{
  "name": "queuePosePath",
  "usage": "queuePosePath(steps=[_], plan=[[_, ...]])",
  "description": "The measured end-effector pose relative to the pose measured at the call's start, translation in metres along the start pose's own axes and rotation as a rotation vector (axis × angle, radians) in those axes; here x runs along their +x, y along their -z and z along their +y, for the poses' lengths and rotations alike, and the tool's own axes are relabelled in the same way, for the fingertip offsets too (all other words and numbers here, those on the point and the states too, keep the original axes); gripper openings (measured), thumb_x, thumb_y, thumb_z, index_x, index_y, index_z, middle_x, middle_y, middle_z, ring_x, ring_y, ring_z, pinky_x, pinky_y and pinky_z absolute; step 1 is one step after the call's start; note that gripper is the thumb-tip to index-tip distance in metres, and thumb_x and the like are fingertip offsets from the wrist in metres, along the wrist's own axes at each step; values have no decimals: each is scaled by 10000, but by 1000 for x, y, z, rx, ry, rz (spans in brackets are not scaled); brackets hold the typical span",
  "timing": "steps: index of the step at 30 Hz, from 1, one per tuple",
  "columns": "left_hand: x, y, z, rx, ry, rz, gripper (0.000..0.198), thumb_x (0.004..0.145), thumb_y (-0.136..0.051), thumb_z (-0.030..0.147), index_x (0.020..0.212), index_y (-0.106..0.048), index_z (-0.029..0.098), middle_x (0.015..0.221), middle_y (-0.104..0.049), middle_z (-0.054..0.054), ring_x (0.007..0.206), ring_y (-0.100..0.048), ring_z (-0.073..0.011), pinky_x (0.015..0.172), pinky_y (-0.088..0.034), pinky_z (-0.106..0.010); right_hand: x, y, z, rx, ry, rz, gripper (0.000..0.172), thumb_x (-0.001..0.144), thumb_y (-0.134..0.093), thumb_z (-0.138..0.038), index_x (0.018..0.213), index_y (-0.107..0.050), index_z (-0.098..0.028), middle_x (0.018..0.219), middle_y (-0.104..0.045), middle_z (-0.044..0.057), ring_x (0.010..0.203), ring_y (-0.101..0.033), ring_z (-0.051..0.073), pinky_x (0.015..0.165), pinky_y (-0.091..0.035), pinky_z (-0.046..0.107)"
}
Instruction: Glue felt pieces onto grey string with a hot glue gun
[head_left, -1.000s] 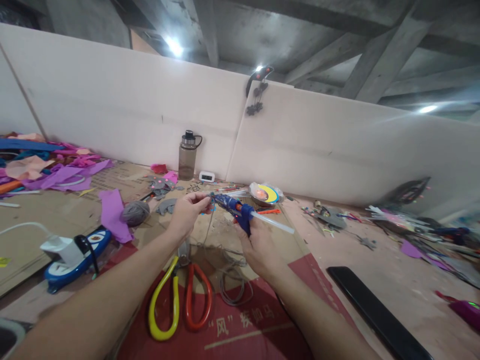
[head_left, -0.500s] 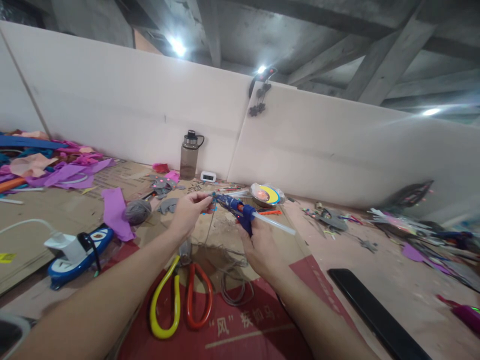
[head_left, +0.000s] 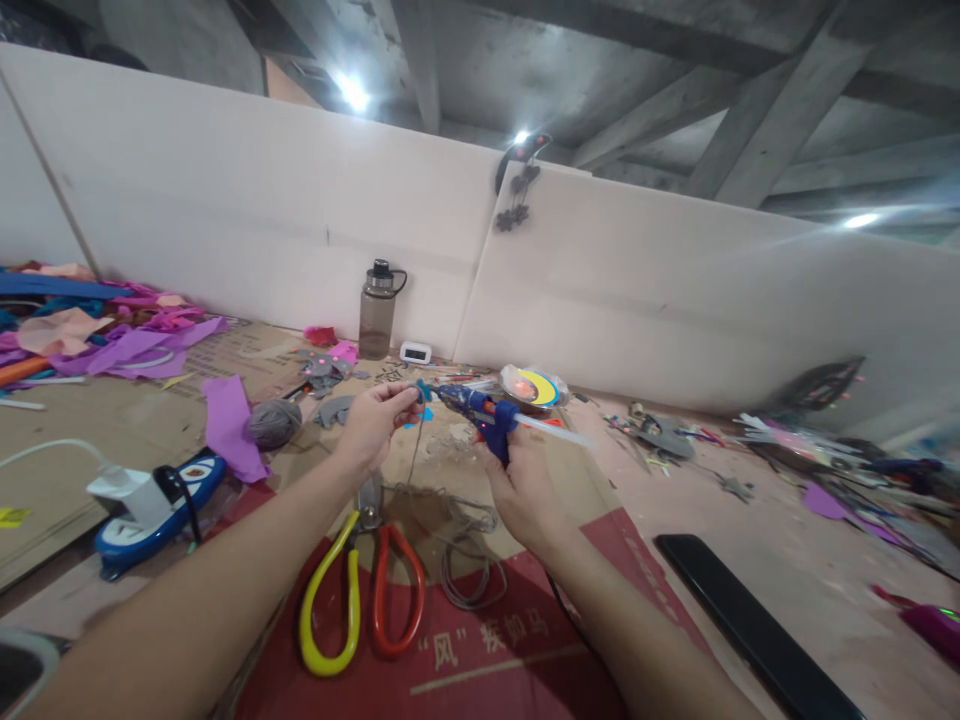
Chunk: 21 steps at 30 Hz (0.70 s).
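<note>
My right hand (head_left: 525, 492) is wrapped round the grip of a blue hot-glue gun (head_left: 480, 415), a clear glue stick poking out of its back. The nozzle points left, a short way from my left hand (head_left: 373, 425). That hand pinches a small blue piece (head_left: 424, 391) with a thin grey string (head_left: 415, 450) hanging down from it. Under both hands, big scissors with one yellow and one red handle (head_left: 362, 590) lie on red printed cardboard (head_left: 487, 660), beside loose coils of grey cord (head_left: 465, 560).
A grey water bottle (head_left: 376, 311) and small white clock (head_left: 415, 352) stand by the white back panel. Grey yarn ball (head_left: 271, 422), purple paper scraps (head_left: 225, 420) and a blue device with white plug (head_left: 154, 500) lie left. A black phone (head_left: 750, 620) lies right, among craft clutter.
The glue gun's nozzle has drawn back a little to the right, away from the piece pinched in my left hand. The left hand has stayed put.
</note>
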<state>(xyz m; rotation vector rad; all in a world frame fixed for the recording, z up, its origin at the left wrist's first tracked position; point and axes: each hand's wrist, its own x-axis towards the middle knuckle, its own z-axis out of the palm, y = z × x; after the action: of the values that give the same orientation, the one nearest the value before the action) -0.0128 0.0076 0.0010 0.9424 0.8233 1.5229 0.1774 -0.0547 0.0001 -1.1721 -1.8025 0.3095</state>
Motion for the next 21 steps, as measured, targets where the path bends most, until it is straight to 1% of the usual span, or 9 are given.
queuePosePath(steps=[3, 6, 8, 11, 14, 16, 17, 19, 21], plan=[[3, 4, 1, -79, 70, 35, 174, 624, -729, 188, 725, -609, 114, 592, -618, -7, 515, -568, -64, 523, -465, -166, 5, 1, 9, 279, -200, 5, 294, 812, -492, -370, 1057, -498, -207, 847, -614, 45, 674, -551, 169, 621, -460, 305], [7, 7, -1, -102, 91, 43, 135, 650, -707, 153, 737, -613, 110, 604, -626, -15, 518, -573, -60, 523, -473, -153, 14, 2, 28, 536, -400, 5, 258, 757, -538, -368, 944, -485, -198, 657, -544, -23, 501, -449, 113, 477, -387, 243], [8, 8, -3, -102, 71, 31, 127, 656, -702, 145, 744, -618, 108, 619, -633, -20, 535, -585, -66, 535, -482, -159, 21, 4, 44, 542, -507, -30, 202, 722, -550, -327, 860, -492, -191, 597, -511, -37, 490, -442, 108, 466, -369, 232], [8, 7, -6, -95, 52, 2, 151, 649, -706, 148, 776, -635, 106, 651, -647, -28, 562, -599, -80, 569, -496, -187, 26, 9, 63, 264, -602, -161, 101, 724, -511, -272, 768, -515, -181, 587, -533, -10, 502, -475, 121, 492, -384, 243], [6, 4, -6, -49, 35, -28, 196, 634, -717, 180, 805, -654, 108, 677, -656, -32, 573, -596, -86, 567, -481, -199, 25, 17, 70, -317, -474, -203, 139, 754, -517, -295, 753, -560, -164, 681, -608, 71, 623, -561, 178, 580, -418, 285], [3, 2, -5, 27, -3, -45, 223, 624, -724, 221, 809, -667, 112, 676, -655, -32, 571, -580, -89, 533, -448, -196, 23, 22, 67, -651, -364, -146, 204, 762, -548, -337, 749, -581, -136, 799, -629, 162, 784, -590, 250, 679, -428, 343], [2, 1, -5, 83, -34, -42, 237, 620, -726, 244, 812, -675, 117, 672, -653, -30, 565, -567, -91, 513, -427, -196, 22, 24, 63, -738, -318, -96, 230, 768, -551, -352, 743, -581, -126, 857, -622, 201, 863, -579, 283, 730, -423, 377], [-3, -1, -4, 224, -122, -1, 245, 619, -721, 278, 812, -693, 132, 675, -656, -29, 569, -548, -99, 506, -399, -204, 20, 24, 53, -710, -221, 1, 238, 796, -524, -362, 748, -566, -133, 925, -603, 213, 955, -546, 302, 805, -403, 425], [-9, -5, -3, 385, -237, 58, 210, 630, -705, 283, 795, -708, 154, 725, -672, -32, 625, -561, -117, 567, -412, -219, 18, 15, 41, -461, -111, 70, 215, 827, -478, -365, 797, -534, -160, 920, -600, 148, 941, -547, 256, 828, -409, 422]])
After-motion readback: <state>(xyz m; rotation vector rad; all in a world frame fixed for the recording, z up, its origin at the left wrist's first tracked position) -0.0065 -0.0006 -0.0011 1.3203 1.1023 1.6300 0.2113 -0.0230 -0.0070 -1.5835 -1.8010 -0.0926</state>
